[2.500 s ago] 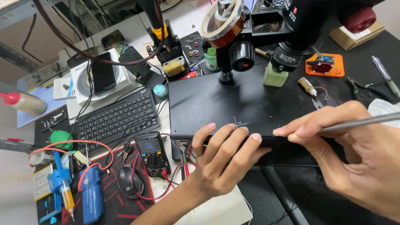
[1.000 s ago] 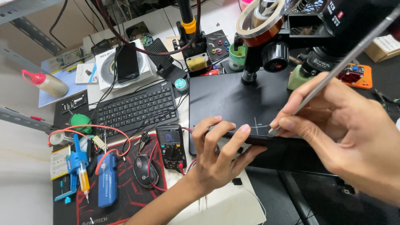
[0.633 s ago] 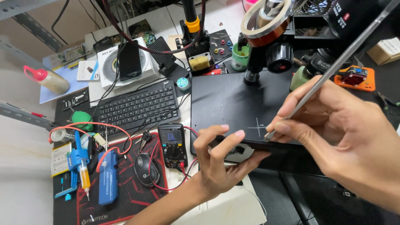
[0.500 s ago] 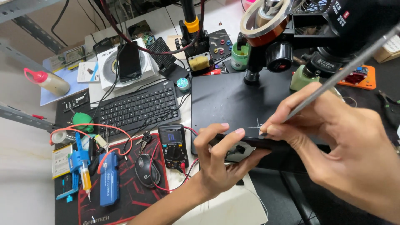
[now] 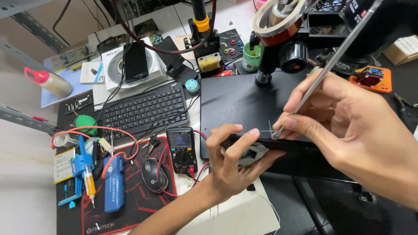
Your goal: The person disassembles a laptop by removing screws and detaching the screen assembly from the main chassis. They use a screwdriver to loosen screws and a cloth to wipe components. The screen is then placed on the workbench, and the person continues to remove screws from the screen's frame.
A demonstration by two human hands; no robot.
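Two hands meet at the front edge of a black base plate (image 5: 244, 98) in the middle of the frame. The left hand (image 5: 233, 163), coming up from the lower centre, curls around a small pale part (image 5: 254, 153) held against that edge, with its thumb and fingers hooked over the plate's rim. The right hand (image 5: 348, 126), entering from the right, is closed in a pencil grip on a slim metal tool (image 5: 335, 58) whose shaft slants to the upper right; the tool's tip rests on the plate at a scratched cross mark (image 5: 271, 129), just beside the left fingertips. Behind the plate rises a black microscope stand (image 5: 287, 56) carrying a roll of amber tape (image 5: 278, 21). Left of the plate on the bench lie a black keyboard (image 5: 141, 111), a digital multimeter (image 5: 180, 148) with red leads, a black mouse (image 5: 152, 174) on a red and black mat (image 5: 130, 204), and a blue tool (image 5: 114, 182). A phone (image 5: 136, 63) rests on a white box in the upper left.
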